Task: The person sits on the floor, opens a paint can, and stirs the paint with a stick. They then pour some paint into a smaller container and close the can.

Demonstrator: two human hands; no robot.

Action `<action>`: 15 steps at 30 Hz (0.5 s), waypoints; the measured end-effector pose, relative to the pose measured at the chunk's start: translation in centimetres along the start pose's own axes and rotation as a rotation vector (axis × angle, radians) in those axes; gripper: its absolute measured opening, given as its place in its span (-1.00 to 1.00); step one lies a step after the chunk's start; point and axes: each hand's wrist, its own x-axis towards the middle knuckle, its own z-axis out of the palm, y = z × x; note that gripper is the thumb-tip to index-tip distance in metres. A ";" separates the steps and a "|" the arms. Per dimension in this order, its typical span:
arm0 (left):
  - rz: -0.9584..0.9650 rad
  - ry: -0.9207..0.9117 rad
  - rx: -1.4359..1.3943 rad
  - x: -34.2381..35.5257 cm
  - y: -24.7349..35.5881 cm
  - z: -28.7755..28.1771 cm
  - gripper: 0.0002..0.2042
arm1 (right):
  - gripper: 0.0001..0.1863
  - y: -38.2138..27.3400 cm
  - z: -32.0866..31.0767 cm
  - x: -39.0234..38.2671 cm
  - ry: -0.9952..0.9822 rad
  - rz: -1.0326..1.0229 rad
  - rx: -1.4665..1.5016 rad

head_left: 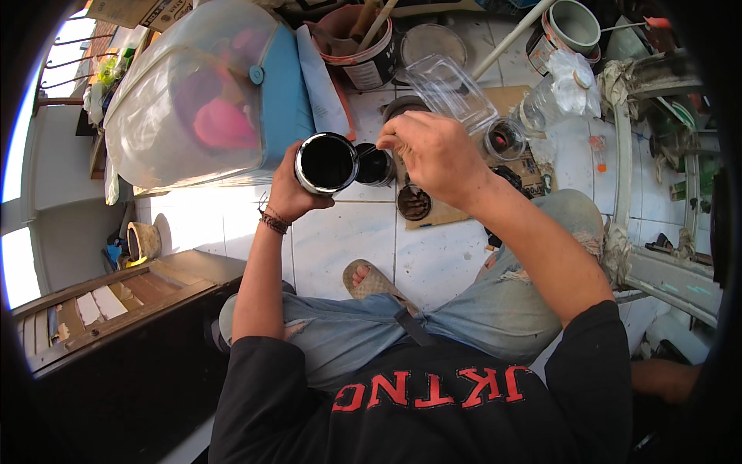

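Observation:
My left hand [292,192] is wrapped round a metal can [327,164], tilted so that its mouth faces me. Glossy black liquid shows inside its silvery rim. Close to its right side stands a smaller container [376,167] with dark contents. My right hand [434,151] is closed in a pinch above and right of that container. A thin dark stick [369,149] reaches from its fingertips towards the can; its far end is hard to make out. Below the right hand, a small tin [413,203] with brown residue sits on cardboard [440,214].
At the left stands a large clear-lidded box [182,100] with a blue side. Behind are a bucket [359,62] with tools, a clear plastic tray [452,93] and a round lid [434,48]. A plastic bottle [541,104] and a metal frame [622,155] lie right. White tiles [332,240] cover the floor.

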 end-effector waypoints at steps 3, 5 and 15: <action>0.007 0.008 -0.009 0.0 -0.2 -0.1 0.02 | -0.91 -0.4 -0.4 0.2 0.015 -0.013 -0.051; 0.016 -0.009 -0.005 0.0 0.0 -0.3 0.02 | -0.93 -0.2 -0.5 0.5 0.031 0.012 -0.048; 0.011 -0.143 0.027 0.1 0.9 -0.5 0.04 | -0.88 -0.3 0.1 0.9 0.017 -0.046 -0.042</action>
